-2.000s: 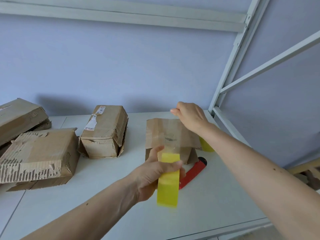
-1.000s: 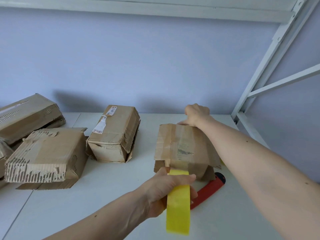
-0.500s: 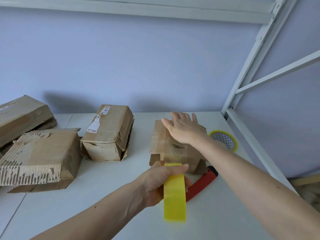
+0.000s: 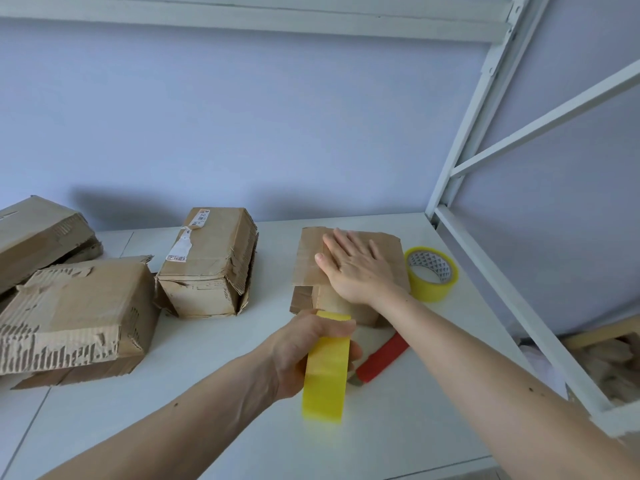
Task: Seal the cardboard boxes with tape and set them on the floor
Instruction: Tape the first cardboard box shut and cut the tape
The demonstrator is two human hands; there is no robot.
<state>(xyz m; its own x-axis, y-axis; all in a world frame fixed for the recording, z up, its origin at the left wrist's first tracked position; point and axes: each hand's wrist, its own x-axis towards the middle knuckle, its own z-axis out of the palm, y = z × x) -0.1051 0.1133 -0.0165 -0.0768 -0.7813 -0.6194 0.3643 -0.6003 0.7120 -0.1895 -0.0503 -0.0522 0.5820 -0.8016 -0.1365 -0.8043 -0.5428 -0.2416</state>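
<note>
A small cardboard box (image 4: 308, 258) sits on the white table (image 4: 207, 393) right of centre. My right hand (image 4: 356, 268) lies flat on its top with the fingers straight and spread. My left hand (image 4: 308, 348) grips a yellow tape roll (image 4: 325, 372) just in front of the box, and a strip of tape runs from the roll up the box's near face. A second yellow tape roll (image 4: 433, 275) lies on the table at the box's right.
A red utility knife (image 4: 381, 358) lies on the table beside my left hand. Three more worn boxes stand to the left: one upright (image 4: 207, 268), a torn one (image 4: 76, 313), another behind it (image 4: 38, 233). White shelf posts (image 4: 467, 109) rise at right.
My right hand came back from the far edge of the box and now lies flat on its top. The second tape roll behind the box has come into sight.
</note>
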